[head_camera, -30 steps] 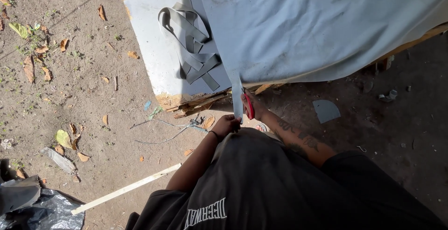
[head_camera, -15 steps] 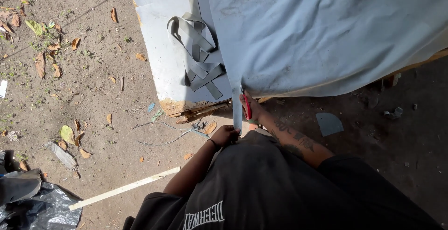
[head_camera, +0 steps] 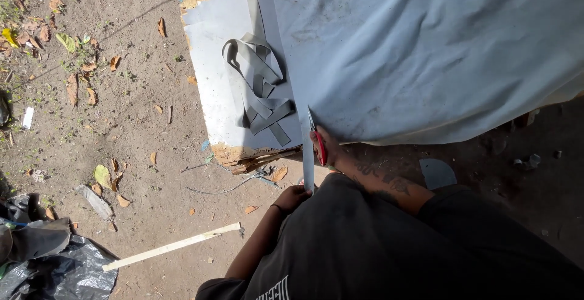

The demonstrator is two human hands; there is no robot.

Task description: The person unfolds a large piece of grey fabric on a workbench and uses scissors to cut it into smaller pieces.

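Outdoors on dusty ground [head_camera: 140, 215], beside a bench [head_camera: 213, 81]. Right hand [head_camera: 325, 145] squeezing red scissors [head_camera: 317, 139], pointing away along grey sheet [head_camera: 426, 50]. Left hand [head_camera: 292, 198] pinching cut strip [head_camera: 308, 166], nearer body.

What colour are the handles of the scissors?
Red. The metal scissors' red handles show best in the head view, in the right hand.

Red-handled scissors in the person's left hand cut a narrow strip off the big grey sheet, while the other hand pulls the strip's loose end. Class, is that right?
Not quite. The head view shows the red-handled scissors in the right hand, not the left. The left hand holds the narrow grey strip's loose end below the big grey sheet.
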